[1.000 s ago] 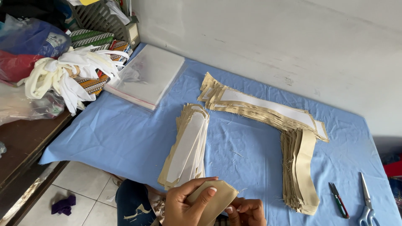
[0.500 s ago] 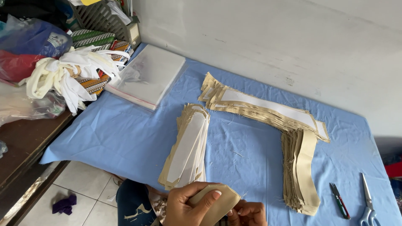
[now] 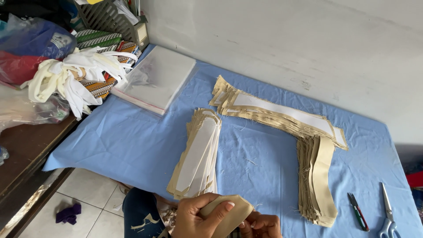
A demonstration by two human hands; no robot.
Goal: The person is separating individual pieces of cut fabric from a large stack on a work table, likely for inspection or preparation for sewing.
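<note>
White wall (image 3: 282,39) behind blue-covered table (image 3: 128,132), tiled floor (image 3: 88,194) below, dark wood bench (image 3: 22,154) left.

Table with blue cloth (image 3: 132,141) carries: stack of tan strips with white lining (image 3: 198,154), L-shaped stack of tan pieces (image 3: 304,132), pile of clear plastic sleeves (image 3: 156,79), scissors (image 3: 387,216), small snips (image 3: 358,211) near right edge.

A beige fabric strip (image 3: 229,211) is seen against a light blue tablecloth (image 3: 132,141). Tan stacks of cut pieces (image 3: 198,154), faced in white, are shown beside red-handled snips (image 3: 359,212) and blue-handled scissors (image 3: 387,216). Cream straps (image 3: 70,79) are draped over striped green-and-white and orange patterned cloth (image 3: 101,44). A purple scrap (image 3: 68,214) is pictured on pale floor tiles (image 3: 88,185).
</note>
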